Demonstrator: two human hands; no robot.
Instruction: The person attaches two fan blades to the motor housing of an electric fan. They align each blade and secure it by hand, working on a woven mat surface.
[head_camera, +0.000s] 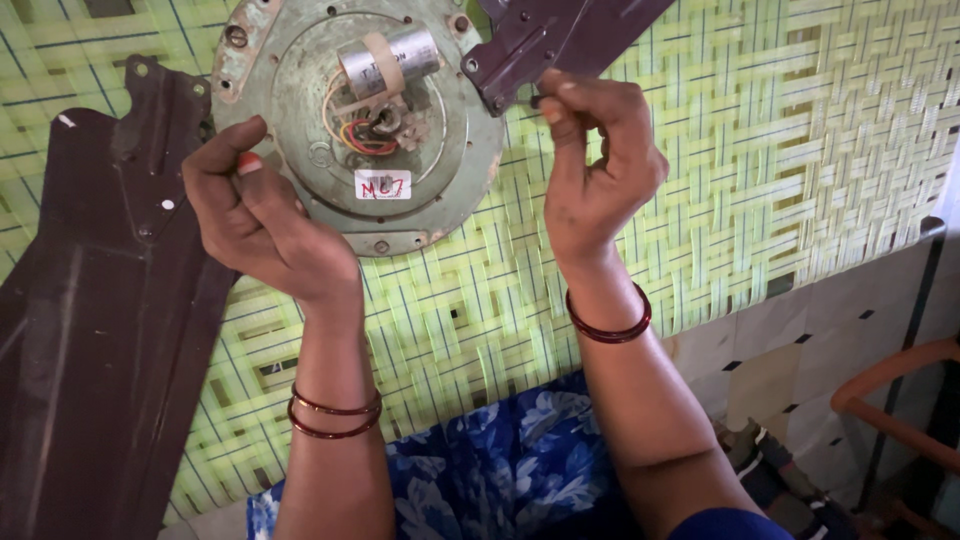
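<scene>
Left hand: the left hand (262, 215) is gripping the rim of the ceiling fan motor housing (300, 80), fingers curled around its lower left edge, thumb on top.
Right hand: the right hand (596, 170) is pinching its fingertips together just beside the bracket of the upper fan blade (560, 35); whether a small screw is sitting between them is too small to tell.
Motor housing: it is lying face up on the woven green mat (760, 150), between both hands, with a grey cylindrical capacitor (390, 60) taped across its centre and coloured wires (362, 132) looping beneath.
Left blade: a dark brown fan blade (100, 330) is stretching down the left side, fastened at the housing.
Containers: none are showing; no tray or box is holding loose parts.
Risk: any small fastener could be slipping through the mat's weave gaps, since nothing is catching it; tugging the housing could be straining the exposed wires.
Edge: the mat is ending near a tiled floor (790, 350), where parts could be rolling off.
</scene>
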